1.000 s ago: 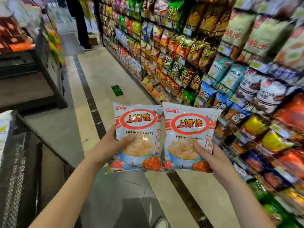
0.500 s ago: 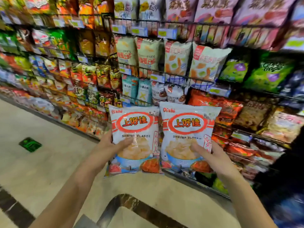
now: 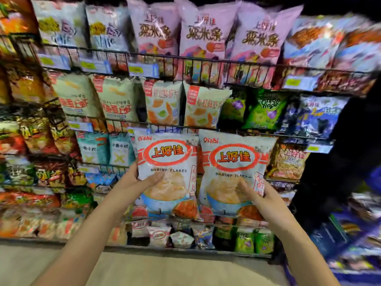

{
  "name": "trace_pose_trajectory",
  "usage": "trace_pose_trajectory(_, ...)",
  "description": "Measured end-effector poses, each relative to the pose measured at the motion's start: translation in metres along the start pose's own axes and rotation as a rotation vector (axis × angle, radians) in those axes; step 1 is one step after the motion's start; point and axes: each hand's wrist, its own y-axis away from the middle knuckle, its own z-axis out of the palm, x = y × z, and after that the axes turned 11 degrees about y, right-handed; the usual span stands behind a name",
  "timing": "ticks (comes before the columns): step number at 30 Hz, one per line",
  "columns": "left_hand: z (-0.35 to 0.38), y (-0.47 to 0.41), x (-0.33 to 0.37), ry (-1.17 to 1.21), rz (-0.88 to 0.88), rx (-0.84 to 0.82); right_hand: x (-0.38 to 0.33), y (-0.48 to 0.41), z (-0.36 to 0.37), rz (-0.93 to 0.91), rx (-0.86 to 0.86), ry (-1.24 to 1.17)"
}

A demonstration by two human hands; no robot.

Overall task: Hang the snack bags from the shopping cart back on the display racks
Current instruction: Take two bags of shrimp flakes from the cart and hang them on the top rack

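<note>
Wire display racks [image 3: 206,59] crammed with snack packets fill the wall ahead of you. Your left hand [image 3: 134,182] grips the left Shrimp Flakes bag [image 3: 167,153] at its lower left edge, thumb curled over the front. Your right hand [image 3: 266,199] grips the right Shrimp Flakes bag [image 3: 235,159] at its lower right edge the same way. Both bags stand upright, side by side, raised before the middle shelves.

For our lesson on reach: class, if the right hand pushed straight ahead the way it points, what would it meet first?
Probably the display rack behind the shrimp flakes bag that the right hand holds; depth unclear.
</note>
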Motion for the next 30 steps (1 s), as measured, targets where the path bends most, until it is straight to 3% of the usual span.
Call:
trace_pose_trajectory(11, -0.009, -0.089, 0.083, -0.113, 0.169, -0.034, -0.065, -0.068, -0.014, -0.092, 0.170, 0.021)
trace_pose_trajectory(30, 0.056, -0.167, 0.311, -0.049, 0.607, 0.008, -0.265, -0.169, -0.157, -0.540, 0.320, 0.026)
